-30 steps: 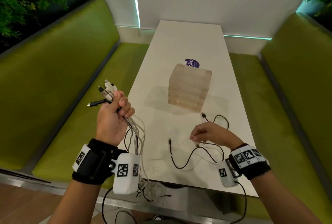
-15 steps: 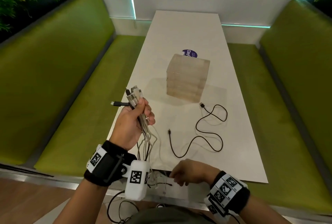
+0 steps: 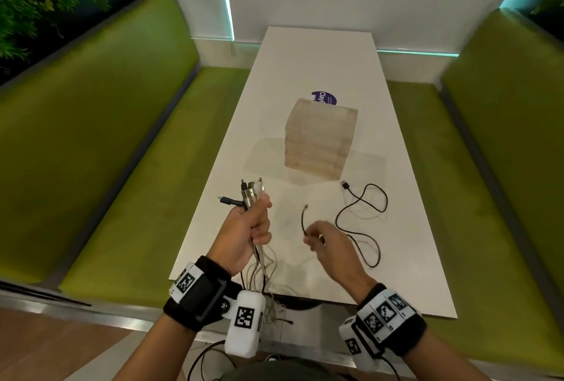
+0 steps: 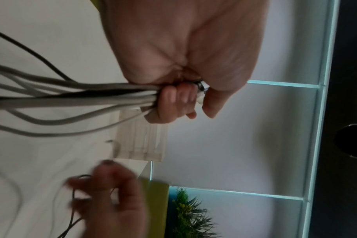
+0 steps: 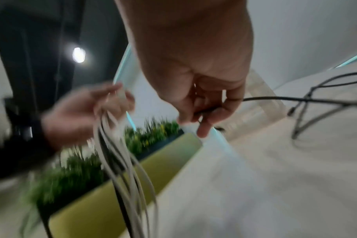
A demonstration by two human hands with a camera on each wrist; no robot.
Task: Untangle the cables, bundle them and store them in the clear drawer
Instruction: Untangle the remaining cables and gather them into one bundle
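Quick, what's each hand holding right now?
Left hand: grips a bunch of cables.
Right hand: pinches the black cable.

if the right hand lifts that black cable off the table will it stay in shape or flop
Likely flops: the black cable is thin and lies in loose curves on the table. Probably light, so the right hand pinching one end should drag the rest trailing along.
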